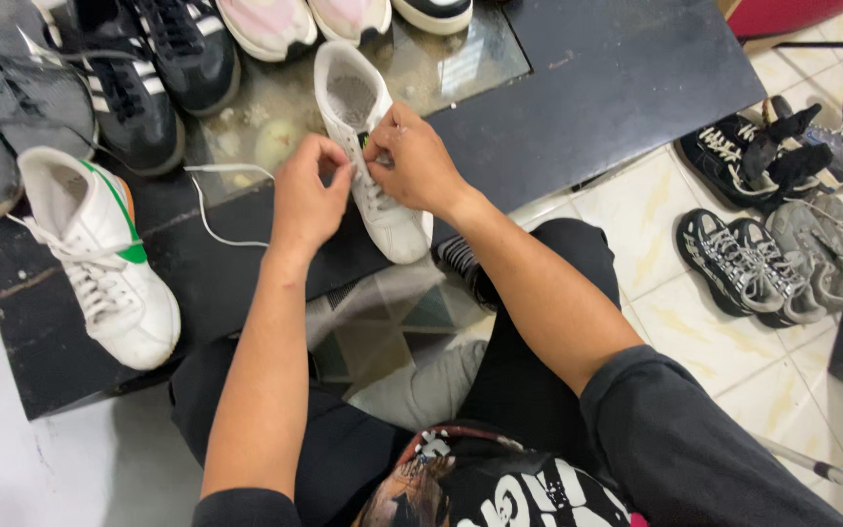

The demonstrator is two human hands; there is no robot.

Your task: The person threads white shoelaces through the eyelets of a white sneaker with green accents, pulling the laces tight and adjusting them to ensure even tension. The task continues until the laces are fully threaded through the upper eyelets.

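A white sneaker [358, 107] stands on the dark low table [617, 78], toe toward me. My left hand [306, 195] pinches its white shoelace [217, 200] at the shoe's left side; a loose length of lace trails left across the table. My right hand [420, 161] grips the laces over the tongue on the right side. Both hands touch the shoe's lacing. My forearms reach in from below, and my knees in dark trousers sit under them.
A second white sneaker with green trim [100, 254] lies at the left. Black striped sneakers [139, 68] and pale pink shoes [285, 21] line the table's far edge. Several grey and black running shoes [782, 244] sit on the tiled floor at the right.
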